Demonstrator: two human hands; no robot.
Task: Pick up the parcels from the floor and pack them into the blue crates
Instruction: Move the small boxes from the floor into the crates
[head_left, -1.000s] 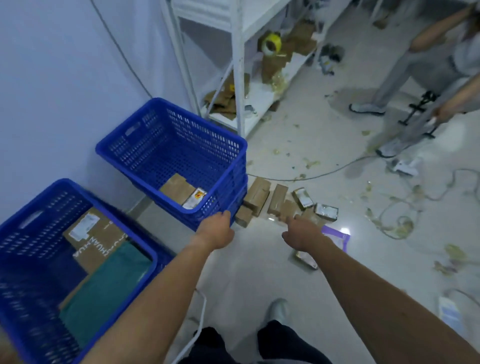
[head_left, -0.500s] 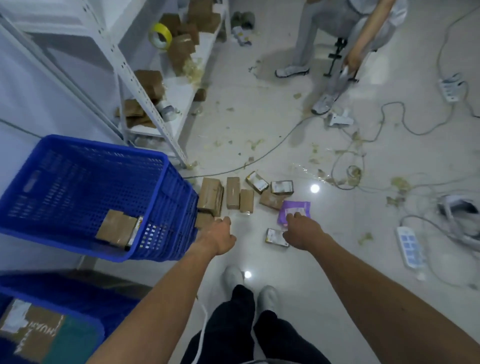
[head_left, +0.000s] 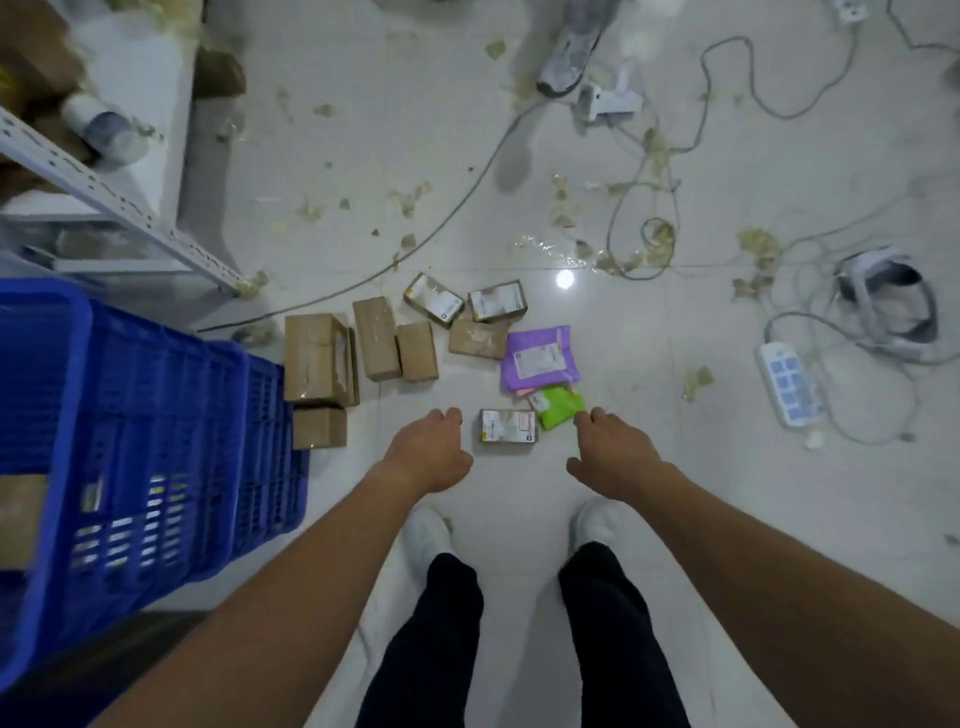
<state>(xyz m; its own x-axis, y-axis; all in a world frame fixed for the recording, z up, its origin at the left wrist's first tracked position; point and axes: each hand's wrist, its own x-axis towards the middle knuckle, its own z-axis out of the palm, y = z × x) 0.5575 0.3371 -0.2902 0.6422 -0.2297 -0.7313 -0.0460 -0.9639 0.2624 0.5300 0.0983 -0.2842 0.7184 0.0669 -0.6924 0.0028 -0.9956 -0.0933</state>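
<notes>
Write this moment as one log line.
left hand: empty; right hand: empty; small white-labelled cardboard box: floor, between hands; blue plastic crate: at left

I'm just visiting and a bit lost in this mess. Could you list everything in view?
Brown parcels: five, brown, floor beside the crate.
Labelled boxes: three, white-labelled, floor; one lies between the hands.
Purple mailer: one, purple, right of the parcels.
Green pouch: one, green, near the right hand.
Blue crate: one, blue, left.
Shelf rack: one, white, upper left.
Power strip: one, white, floor right.
Headset: one, white-grey, far right.
Cables: several, grey, across the floor.
Left hand: open, empty.
Right hand: open, empty.
</notes>
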